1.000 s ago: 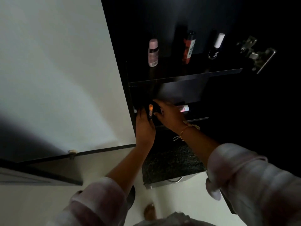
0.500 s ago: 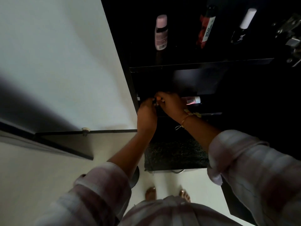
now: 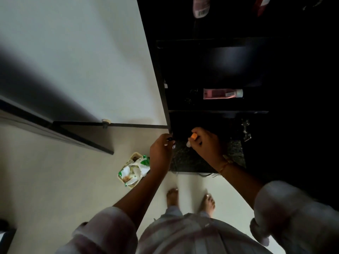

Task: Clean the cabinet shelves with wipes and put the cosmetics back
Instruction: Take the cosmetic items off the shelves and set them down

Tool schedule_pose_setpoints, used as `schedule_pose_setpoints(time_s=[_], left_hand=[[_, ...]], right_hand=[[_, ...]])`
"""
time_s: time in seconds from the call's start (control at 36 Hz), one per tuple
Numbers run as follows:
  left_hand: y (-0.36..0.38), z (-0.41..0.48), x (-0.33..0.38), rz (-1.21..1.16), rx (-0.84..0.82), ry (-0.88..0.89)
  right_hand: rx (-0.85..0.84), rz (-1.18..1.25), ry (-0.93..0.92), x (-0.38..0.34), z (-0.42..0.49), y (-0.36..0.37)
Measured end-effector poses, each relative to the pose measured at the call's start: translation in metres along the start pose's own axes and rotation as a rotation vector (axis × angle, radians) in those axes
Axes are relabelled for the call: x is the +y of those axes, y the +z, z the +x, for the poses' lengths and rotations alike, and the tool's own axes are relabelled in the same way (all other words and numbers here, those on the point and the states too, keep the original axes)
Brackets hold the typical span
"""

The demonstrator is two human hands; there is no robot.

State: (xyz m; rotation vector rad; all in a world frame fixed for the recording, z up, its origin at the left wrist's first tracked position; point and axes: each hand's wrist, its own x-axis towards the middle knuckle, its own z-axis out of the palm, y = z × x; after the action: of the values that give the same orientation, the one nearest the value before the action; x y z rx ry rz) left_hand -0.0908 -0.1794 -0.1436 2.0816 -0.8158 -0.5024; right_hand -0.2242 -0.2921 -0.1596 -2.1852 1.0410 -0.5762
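My right hand [image 3: 204, 143] is closed around a small cosmetic tube with an orange end [image 3: 193, 136], held just below the dark cabinet's lower shelf edge [image 3: 218, 112]. My left hand [image 3: 161, 149] is curled beside it at the cabinet's left corner, pinching something small and dark that I cannot identify. A pink tube [image 3: 222, 93] lies on its side on the lower shelf. On the upper shelf a pink bottle [image 3: 200, 6] and a red bottle [image 3: 262, 4] show partly at the top edge. A green and white wipes pack [image 3: 134, 170] lies on the floor.
The white cabinet door [image 3: 73, 61] stands swung wide on the left. A speckled dark counter [image 3: 207, 156] sits below my hands, with a metal hinge [image 3: 245, 130] on the right. My bare feet [image 3: 190, 198] stand on the pale floor.
Both hands have come down from the lower shelf to below its front edge and moved apart. The view has tilted down, bringing the wipes pack and feet into sight.
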Motion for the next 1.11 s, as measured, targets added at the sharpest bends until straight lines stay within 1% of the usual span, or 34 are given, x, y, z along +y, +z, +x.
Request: schedule_pose_setpoints(time_s=[0.11, 0.25, 0.33, 0.42, 0.53, 0.69, 1.11], left_hand=[[0.017, 0.000, -0.030, 0.016, -0.099, -0.089], [0.044, 0.009, -0.055, 0.045, -0.177, -0.107], [0.057, 0.016, -0.064, 0.048, -0.192, -0.112], [0.064, 0.022, -0.068, 0.076, -0.202, -0.065], [0.072, 0.028, -0.075, 0.108, -0.233, -0.066], [0.079, 0.030, -0.087, 0.155, -0.263, -0.018], [0.084, 0.028, -0.103, 0.159, -0.314, -0.016]], right_hand=[[-0.154, -0.075, 0.120, 0.037, -0.014, 0.032], [-0.185, -0.159, 0.191, 0.062, -0.016, 0.068], [-0.186, -0.218, 0.166, 0.076, -0.012, 0.087], [-0.192, -0.238, 0.160, 0.079, -0.011, 0.095], [-0.262, -0.272, 0.182, 0.077, -0.009, 0.099], [-0.330, -0.272, 0.178, 0.077, -0.005, 0.107], [-0.375, -0.281, 0.194, 0.071, -0.005, 0.106]])
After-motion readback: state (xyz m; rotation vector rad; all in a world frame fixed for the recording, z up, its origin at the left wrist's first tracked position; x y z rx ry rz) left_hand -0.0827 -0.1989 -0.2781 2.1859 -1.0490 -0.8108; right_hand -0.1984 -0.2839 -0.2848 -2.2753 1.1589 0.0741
